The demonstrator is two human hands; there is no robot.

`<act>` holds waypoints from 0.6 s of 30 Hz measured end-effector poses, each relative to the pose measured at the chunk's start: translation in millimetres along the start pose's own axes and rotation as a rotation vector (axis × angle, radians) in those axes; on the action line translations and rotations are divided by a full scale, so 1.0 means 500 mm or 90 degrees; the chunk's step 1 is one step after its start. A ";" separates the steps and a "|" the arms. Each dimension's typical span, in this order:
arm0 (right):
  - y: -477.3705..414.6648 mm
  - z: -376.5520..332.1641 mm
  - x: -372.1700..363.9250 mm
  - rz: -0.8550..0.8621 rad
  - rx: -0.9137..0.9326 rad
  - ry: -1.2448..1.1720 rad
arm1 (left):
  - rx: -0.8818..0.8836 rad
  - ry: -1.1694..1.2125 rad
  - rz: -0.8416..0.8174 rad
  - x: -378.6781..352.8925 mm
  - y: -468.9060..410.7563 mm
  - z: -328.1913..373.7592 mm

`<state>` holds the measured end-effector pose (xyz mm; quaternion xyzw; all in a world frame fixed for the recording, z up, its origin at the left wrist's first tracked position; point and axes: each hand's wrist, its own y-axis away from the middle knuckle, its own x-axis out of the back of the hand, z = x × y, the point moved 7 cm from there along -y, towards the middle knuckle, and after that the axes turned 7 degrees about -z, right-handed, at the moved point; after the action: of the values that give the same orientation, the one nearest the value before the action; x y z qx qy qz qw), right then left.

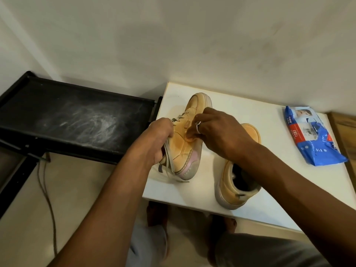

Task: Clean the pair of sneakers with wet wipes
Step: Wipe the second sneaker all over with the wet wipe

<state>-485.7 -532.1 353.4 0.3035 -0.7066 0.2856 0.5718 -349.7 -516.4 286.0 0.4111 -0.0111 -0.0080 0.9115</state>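
Observation:
A tan sneaker [185,145] with a grey sole and a pink heel patch lies tilted on its side on the white table [250,112]. My left hand [156,139] grips it at the opening, by the laces. My right hand [217,130], a ring on one finger, presses a soiled, yellow-stained wet wipe [190,134] against the sneaker's side. The second tan sneaker [231,182] stands upright to the right, partly hidden under my right forearm. A blue pack of wet wipes [312,135] lies at the table's right side.
A black dusty tray-like shelf [77,120] stands left of the table, against the white wall. A thin cord [46,189] trails over the floor on the left. My feet [156,214] and grey trousers show below the table's front edge. A wooden surface [344,130] borders the table's right.

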 end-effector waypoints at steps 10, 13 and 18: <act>0.002 -0.001 0.000 0.025 -0.137 -0.104 | -0.024 0.045 -0.049 -0.011 0.013 0.002; -0.009 -0.025 -0.008 -0.043 -0.145 -0.149 | -0.025 0.061 -0.050 -0.007 0.013 0.003; -0.013 -0.050 -0.012 -0.121 -0.109 -0.136 | -0.027 0.074 -0.061 -0.009 0.019 0.005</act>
<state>-463.9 -517.2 352.5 0.3479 -0.7535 0.1353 0.5412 -354.4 -511.7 294.6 0.3914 0.0614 -0.0278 0.9178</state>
